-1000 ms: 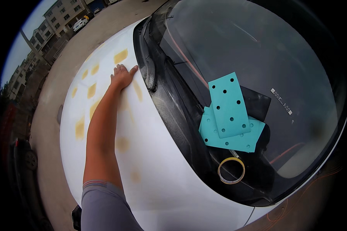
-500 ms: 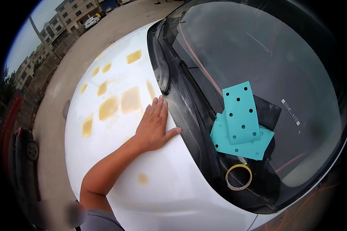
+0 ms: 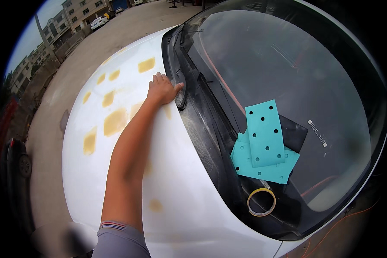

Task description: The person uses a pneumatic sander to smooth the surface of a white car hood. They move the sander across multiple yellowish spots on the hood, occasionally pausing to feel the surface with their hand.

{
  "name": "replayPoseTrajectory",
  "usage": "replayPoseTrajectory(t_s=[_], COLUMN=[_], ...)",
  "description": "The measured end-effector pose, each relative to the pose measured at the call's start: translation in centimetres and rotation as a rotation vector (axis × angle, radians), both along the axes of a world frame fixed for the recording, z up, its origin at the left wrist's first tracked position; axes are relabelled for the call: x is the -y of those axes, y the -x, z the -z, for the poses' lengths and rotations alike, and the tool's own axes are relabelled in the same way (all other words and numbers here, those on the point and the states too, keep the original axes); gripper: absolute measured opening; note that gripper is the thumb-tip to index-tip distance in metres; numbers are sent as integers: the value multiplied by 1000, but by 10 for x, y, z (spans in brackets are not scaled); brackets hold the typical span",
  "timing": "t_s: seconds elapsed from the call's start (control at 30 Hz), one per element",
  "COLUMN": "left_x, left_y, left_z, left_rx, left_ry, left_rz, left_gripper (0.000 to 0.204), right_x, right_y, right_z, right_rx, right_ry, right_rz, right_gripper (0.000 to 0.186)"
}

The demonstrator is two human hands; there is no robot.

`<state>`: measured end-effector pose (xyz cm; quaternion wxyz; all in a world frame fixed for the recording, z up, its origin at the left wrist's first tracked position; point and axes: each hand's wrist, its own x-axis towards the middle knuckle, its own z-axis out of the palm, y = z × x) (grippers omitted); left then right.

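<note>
My left hand [image 3: 162,89] lies palm down on the white car hood [image 3: 180,180], close to its rear edge. Its fingers point away from me over the paint, and the thumb reaches right over the black cowl trim [image 3: 198,142]. The hand holds nothing. Yellowish patches mark the hood, one rectangular patch [image 3: 146,65] just beyond my fingertips and a larger patch [image 3: 115,122] left of my forearm. My forearm covers part of the patched area. My right hand is out of the picture.
On the windshield [image 3: 331,94] rest several turquoise perforated sanding sheets [image 3: 265,133], partly over a dark flat piece [image 3: 293,129]. A yellow tape roll [image 3: 261,202] lies nearer me. A wiper arm [image 3: 215,99] runs along the glass. An orange cord [image 3: 344,218] trails at lower right.
My left hand has slid forward along the hood's rear edge, away from me, with the arm stretched further out. The sheets and tape roll stay in place on the glass.
</note>
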<state>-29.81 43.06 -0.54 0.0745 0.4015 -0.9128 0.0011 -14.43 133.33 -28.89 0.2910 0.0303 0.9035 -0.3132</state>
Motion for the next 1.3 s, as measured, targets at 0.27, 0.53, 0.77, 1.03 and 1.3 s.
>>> replayPoseTrajectory(t_s=[0.27, 0.53, 0.77, 1.03, 1.3], left_x=[-94, -171, -152, -71, -159], left_y=[-39, -78, -65, -20, -101], left_z=[-5, -9, 3, 2, 11], left_rx=[-36, -48, -60, -139, -35], left_ry=[19, -22, -28, -27, 17], left_rz=[92, 129, 124, -141, -72], left_gripper=[101, 105, 105, 107, 105], right_x=[-15, -45, -113, -260, -331], right_y=[13, -1, -54, -205, -291], right_z=[-19, -32, -59, -93, -90], right_rx=[-65, -114, -127, -149, -117], right_ry=[26, 40, -21, -66, -269], right_rz=[-48, -48, 13, 134, 188], right_gripper=[54, 59, 63, 69, 91])
